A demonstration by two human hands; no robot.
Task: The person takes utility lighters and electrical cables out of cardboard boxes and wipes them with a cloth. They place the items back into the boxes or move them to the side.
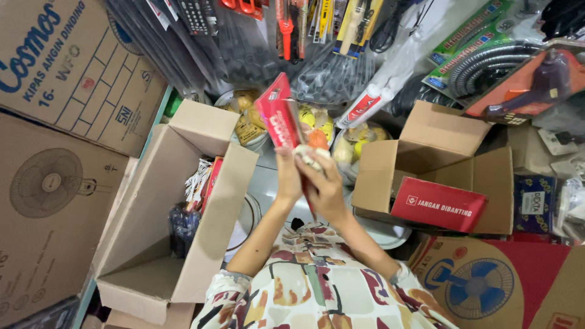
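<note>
Red flat packet (277, 113) held up in both hands, above open cartons.
Left hand (288, 176) and right hand (326, 186) closed round its lower end; left carton (201, 201) below-left partly filled, right carton (451, 164) holds one red box (439, 204). Packet not yet placed.

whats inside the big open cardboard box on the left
The big open brown cardboard box holds dark plastic-wrapped bundles and red-and-white packets at its far end. Its near end shows bare cardboard. Anything beneath the bundles is covered.
</note>
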